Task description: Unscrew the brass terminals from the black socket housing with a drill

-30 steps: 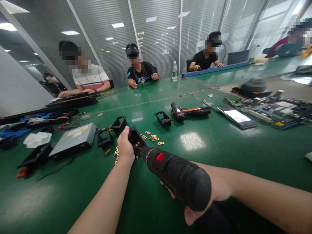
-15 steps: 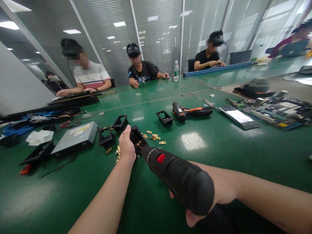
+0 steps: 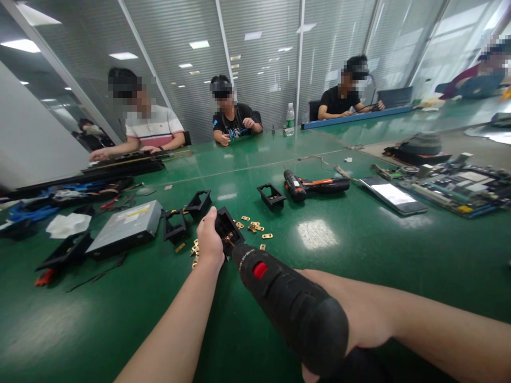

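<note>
My left hand [image 3: 209, 240] is closed on a black plastic frame [image 3: 225, 219], holding it tilted just above the green table [image 3: 255, 330]. Brass pieces show inside the frame. In my right hand [image 3: 339, 308] is a black cordless drill [image 3: 293, 306] with a red switch on top; its bit points into the frame at the brass. Much of that hand is hidden behind the drill body. Small brass plates [image 3: 254, 226] lie scattered right of the frame, and more sit beside my left wrist. Two similar black frames [image 3: 174, 225] stand to the left, another [image 3: 271, 196] to the right.
A second drill [image 3: 315, 185] lies beyond, beside a phone [image 3: 393, 195] and circuit boards [image 3: 465, 183]. At left are a silver disc drive [image 3: 124, 229], white tissue [image 3: 68, 225] and blue cables [image 3: 30, 209]. Several people sit across the table; a water bottle [image 3: 289, 119] stands near them.
The drill's rear end has dropped slightly, its bit still at the brass inside the frame. My left hand keeps its hold. Across the table, one person's hand has risen.
</note>
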The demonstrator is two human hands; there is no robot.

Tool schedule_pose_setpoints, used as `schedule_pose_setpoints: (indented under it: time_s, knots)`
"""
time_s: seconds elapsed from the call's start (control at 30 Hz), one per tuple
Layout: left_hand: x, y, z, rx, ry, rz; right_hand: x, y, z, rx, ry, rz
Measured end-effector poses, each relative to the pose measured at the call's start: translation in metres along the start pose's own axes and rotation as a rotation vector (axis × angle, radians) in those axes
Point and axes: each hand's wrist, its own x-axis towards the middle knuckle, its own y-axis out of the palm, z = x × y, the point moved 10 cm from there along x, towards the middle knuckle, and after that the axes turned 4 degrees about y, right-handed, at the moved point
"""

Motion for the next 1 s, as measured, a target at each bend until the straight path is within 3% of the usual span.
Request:
schedule_pose_setpoints:
  time_s: [0.13,0.4,0.57,0.67,1.0]
  knots:
    - [0.0,-0.001,0.002,-0.032,-0.01,-0.017,0.001,0.005,-0.003,0.007,-0.096,0.108]
    - [0.001,0.0,0.003,-0.023,0.0,-0.005,-0.002,0.007,0.009,0.038,-0.129,0.188]
    - [0.001,-0.001,0.004,-0.01,-0.01,-0.01,0.005,-0.009,-0.015,0.163,-0.114,0.118]
    - [0.001,-0.001,0.004,-0.014,-0.015,-0.014,0.009,-0.009,-0.026,0.197,-0.115,0.151]
    - [0.001,-0.003,0.002,-0.015,-0.015,-0.028,0.014,-0.008,-0.024,0.224,-0.251,0.175]
